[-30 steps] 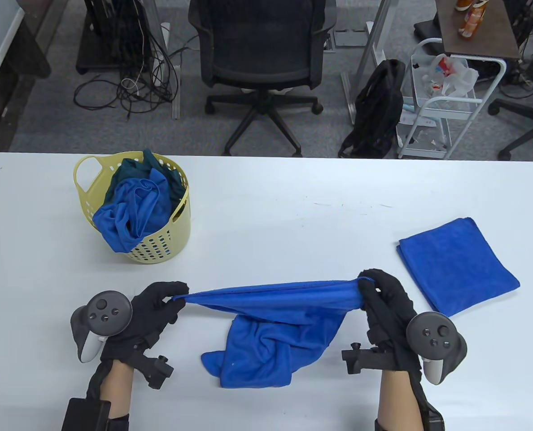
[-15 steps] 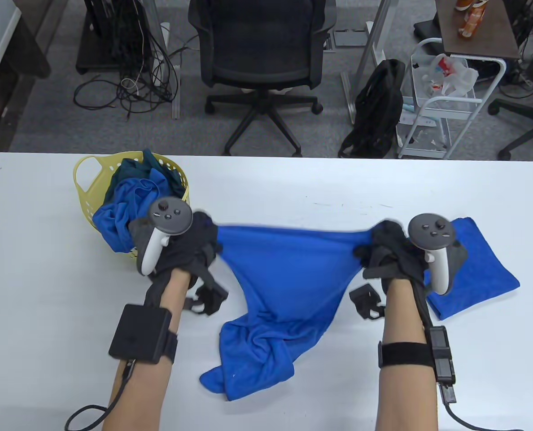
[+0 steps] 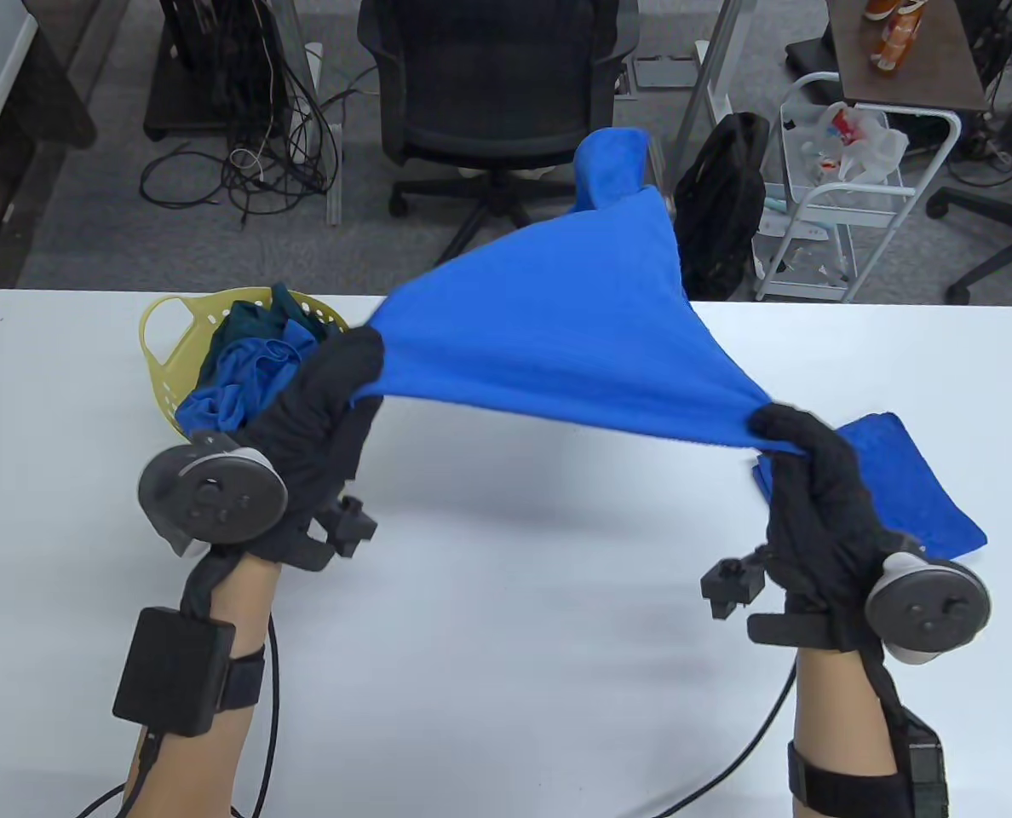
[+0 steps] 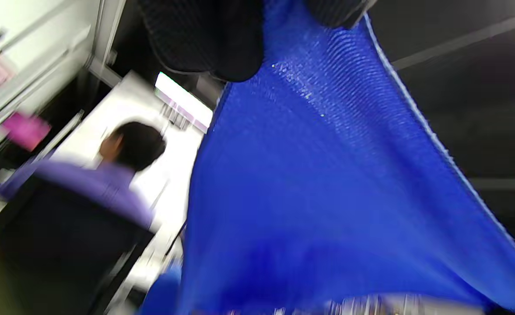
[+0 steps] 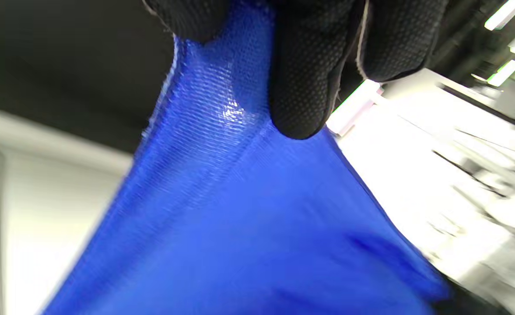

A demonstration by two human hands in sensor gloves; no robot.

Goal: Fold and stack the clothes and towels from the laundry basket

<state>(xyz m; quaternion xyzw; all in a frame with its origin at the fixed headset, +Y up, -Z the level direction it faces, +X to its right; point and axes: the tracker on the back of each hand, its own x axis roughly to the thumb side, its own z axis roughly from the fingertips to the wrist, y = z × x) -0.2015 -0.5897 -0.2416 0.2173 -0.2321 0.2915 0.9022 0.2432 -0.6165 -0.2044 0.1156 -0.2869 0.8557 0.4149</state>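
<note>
Two hands share one blue towel (image 3: 574, 341), flung up and billowing away from the person above the worktop (image 3: 506, 596). Farthest left stands the yellow laundry basket (image 3: 161, 375), heaped with more blue and dark green cloth. Next comes the left hand (image 3: 323, 409), fingers curled round one corner of the towel. Across the span, the right hand (image 3: 800, 477) pinches the opposite corner, its fingertips (image 5: 301, 87) clamped on the hem in the right wrist view. Beyond it, a folded towel (image 3: 923, 494) lies flat on the worktop as the start of the stack. To do this shake-out well, I would keep both corners level and the near edge taut, let the far end settle flat without a crease, and lay it clear of both basket and folded towel.
</note>
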